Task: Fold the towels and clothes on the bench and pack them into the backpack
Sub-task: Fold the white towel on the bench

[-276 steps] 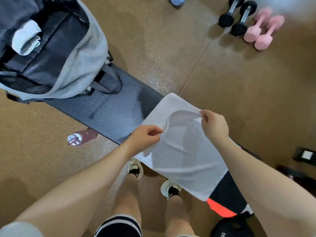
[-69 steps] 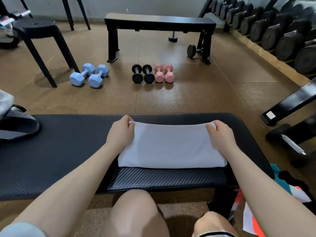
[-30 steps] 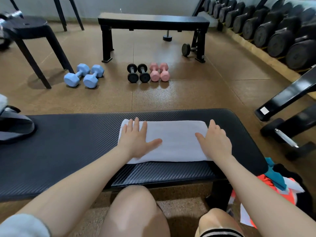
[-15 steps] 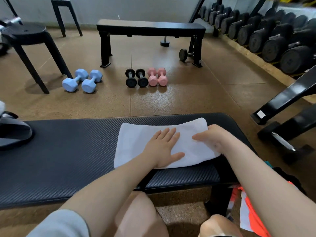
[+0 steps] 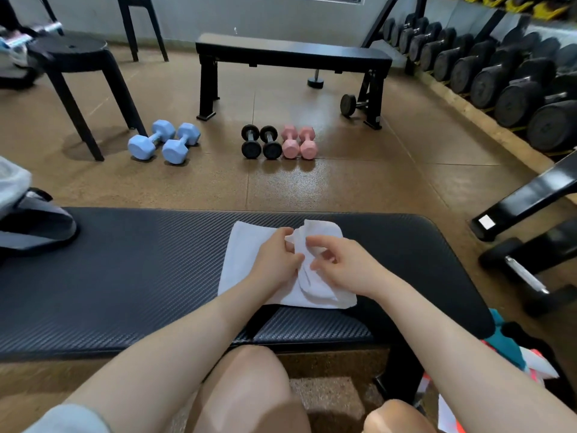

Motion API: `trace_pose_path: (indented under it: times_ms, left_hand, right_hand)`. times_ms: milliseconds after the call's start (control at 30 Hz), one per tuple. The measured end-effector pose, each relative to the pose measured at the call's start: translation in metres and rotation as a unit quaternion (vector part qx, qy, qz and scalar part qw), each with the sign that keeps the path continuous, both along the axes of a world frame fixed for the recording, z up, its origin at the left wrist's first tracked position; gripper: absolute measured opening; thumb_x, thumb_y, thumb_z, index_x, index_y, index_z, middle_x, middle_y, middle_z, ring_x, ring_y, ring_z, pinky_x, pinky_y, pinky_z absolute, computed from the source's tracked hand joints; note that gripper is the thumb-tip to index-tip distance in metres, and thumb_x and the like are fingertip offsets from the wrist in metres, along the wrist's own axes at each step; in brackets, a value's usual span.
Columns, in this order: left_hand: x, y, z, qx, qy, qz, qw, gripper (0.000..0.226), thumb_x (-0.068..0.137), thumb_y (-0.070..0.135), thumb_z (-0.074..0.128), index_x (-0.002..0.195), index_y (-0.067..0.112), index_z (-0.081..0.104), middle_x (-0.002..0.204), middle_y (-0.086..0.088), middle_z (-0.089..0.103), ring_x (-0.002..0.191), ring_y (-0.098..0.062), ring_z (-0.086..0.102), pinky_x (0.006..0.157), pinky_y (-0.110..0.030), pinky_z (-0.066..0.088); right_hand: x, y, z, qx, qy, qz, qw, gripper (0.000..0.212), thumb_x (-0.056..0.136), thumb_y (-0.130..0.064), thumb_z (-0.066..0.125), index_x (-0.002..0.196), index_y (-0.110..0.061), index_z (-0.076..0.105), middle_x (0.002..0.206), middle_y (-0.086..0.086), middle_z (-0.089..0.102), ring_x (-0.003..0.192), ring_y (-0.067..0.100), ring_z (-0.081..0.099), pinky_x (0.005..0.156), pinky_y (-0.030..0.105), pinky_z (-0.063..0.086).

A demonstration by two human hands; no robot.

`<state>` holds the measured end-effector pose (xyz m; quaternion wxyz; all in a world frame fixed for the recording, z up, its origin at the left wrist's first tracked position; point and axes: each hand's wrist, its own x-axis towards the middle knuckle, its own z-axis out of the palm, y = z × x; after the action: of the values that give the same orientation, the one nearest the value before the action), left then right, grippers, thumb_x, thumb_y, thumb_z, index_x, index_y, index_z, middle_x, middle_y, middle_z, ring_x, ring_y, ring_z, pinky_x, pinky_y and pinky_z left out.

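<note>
A white towel [image 5: 246,245] lies folded on the black padded bench [image 5: 125,276]. Its right end is rolled over toward the left into a loose curl. My left hand [image 5: 276,260] pinches the curled edge near the towel's middle. My right hand [image 5: 340,265] grips the rolled part from the right, fingers bent around it. The grey and black backpack [image 5: 28,226] sits at the bench's left end, only its edge in view. A heap of coloured clothes [image 5: 512,348] lies low at the right, past the bench end.
Blue dumbbells [image 5: 162,140], black dumbbells [image 5: 260,142] and pink dumbbells [image 5: 299,142] lie on the brown floor beyond the bench. A second black bench [image 5: 293,54] and a black stool [image 5: 75,54] stand farther back. A dumbbell rack [image 5: 499,70] lines the right wall.
Half a second ago my left hand lay flat on the towel and my right held its right end. Now the right end is rolled leftward and both hands grip the curl.
</note>
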<state>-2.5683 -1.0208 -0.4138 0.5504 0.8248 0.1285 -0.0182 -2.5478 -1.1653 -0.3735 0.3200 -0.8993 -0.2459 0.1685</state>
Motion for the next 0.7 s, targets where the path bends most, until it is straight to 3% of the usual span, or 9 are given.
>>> trace_pose_path:
  times_ms: [67, 100, 200, 267, 333, 433, 567, 700]
  left_hand:
    - [0.003, -0.001, 0.0, 0.041, -0.014, 0.002, 0.999, 0.051, 0.085, 0.005, 0.055, 0.133, 0.01, 0.04, 0.084, 0.002, 0.056, 0.081, -0.013, 0.053, 0.068, -0.017, 0.036]
    - [0.003, -0.001, -0.001, 0.061, -0.021, 0.0, 0.998, 0.051, 0.085, 0.005, 0.055, 0.133, 0.01, 0.04, 0.08, 0.004, 0.055, 0.081, -0.013, 0.052, 0.064, -0.016, 0.033]
    - [-0.002, 0.006, -0.001, 0.108, -0.039, -0.015, 0.993, 0.05, 0.088, 0.01, 0.052, 0.136, 0.01, 0.037, 0.086, 0.004, 0.058, 0.084, -0.014, 0.053, 0.068, -0.016, 0.033]
    - [-0.009, 0.017, -0.001, 0.167, -0.053, -0.026, 0.984, 0.05, 0.09, 0.014, 0.052, 0.137, 0.01, 0.037, 0.11, -0.003, 0.059, 0.1, -0.018, 0.054, 0.086, -0.022, 0.038]
    - [-0.019, 0.032, -0.003, 0.296, -0.047, -0.014, 0.954, 0.051, 0.09, 0.022, 0.054, 0.136, 0.011, 0.037, 0.128, -0.006, 0.051, 0.117, -0.025, 0.046, 0.097, -0.033, 0.037]
    - [-0.039, 0.052, -0.003, 0.419, 0.037, 0.053, 0.906, 0.054, 0.084, 0.04, 0.058, 0.126, 0.011, 0.04, 0.124, -0.008, 0.045, 0.114, -0.029, 0.042, 0.086, -0.037, 0.04]
    - [-0.049, 0.065, 0.0, 0.363, 0.137, 0.103, 0.916, 0.059, 0.083, 0.052, 0.057, 0.117, 0.006, 0.042, 0.118, -0.011, 0.05, 0.111, -0.029, 0.048, 0.076, -0.035, 0.041]
    - [-0.044, 0.081, 0.011, 0.281, 0.182, 0.123, 0.934, 0.045, 0.078, 0.047, 0.063, 0.096, 0.007, 0.055, 0.093, -0.009, 0.06, 0.086, -0.027, 0.057, 0.064, -0.031, 0.038]
  right_hand:
    - [0.008, -0.009, -0.007, -0.057, -0.144, 0.029, 0.987, 0.048, 0.087, -0.017, 0.06, 0.133, -0.021, 0.05, 0.13, -0.005, 0.054, 0.123, 0.018, 0.046, 0.101, 0.025, 0.034]
    - [0.012, -0.013, -0.012, -0.083, -0.165, 0.052, 0.981, 0.055, 0.086, -0.026, 0.063, 0.138, -0.02, 0.045, 0.143, -0.003, 0.043, 0.135, 0.02, 0.033, 0.11, 0.033, 0.027]
    - [0.014, -0.017, -0.035, -0.167, -0.105, 0.106, 0.975, 0.081, 0.086, -0.053, 0.055, 0.149, -0.02, 0.016, 0.158, -0.004, 0.004, 0.146, 0.019, -0.004, 0.117, 0.035, 0.002]
    - [0.011, -0.011, -0.045, -0.179, -0.089, 0.098, 0.975, 0.098, 0.074, -0.072, 0.046, 0.149, -0.024, 0.006, 0.157, -0.008, -0.005, 0.145, 0.016, -0.012, 0.116, 0.034, -0.005]
    - [0.01, -0.004, -0.049, -0.186, -0.106, 0.078, 0.974, 0.11, 0.059, -0.084, 0.03, 0.149, -0.028, 0.003, 0.157, -0.01, -0.008, 0.144, 0.016, -0.014, 0.115, 0.036, -0.006]
    - [0.007, 0.006, -0.052, -0.194, -0.125, 0.054, 0.972, 0.108, 0.06, -0.083, 0.027, 0.15, -0.028, 0.004, 0.158, -0.007, -0.008, 0.144, 0.018, -0.014, 0.116, 0.038, -0.006]
    - [-0.001, 0.022, -0.052, -0.183, -0.118, 0.039, 0.975, 0.103, 0.07, -0.081, 0.036, 0.15, -0.025, 0.006, 0.158, -0.005, -0.007, 0.145, 0.021, -0.013, 0.116, 0.041, -0.005]
    - [-0.006, 0.032, -0.052, -0.169, -0.115, 0.003, 0.979, 0.095, 0.079, -0.07, 0.048, 0.151, -0.023, 0.006, 0.158, -0.004, -0.006, 0.144, 0.022, -0.014, 0.116, 0.041, -0.007]
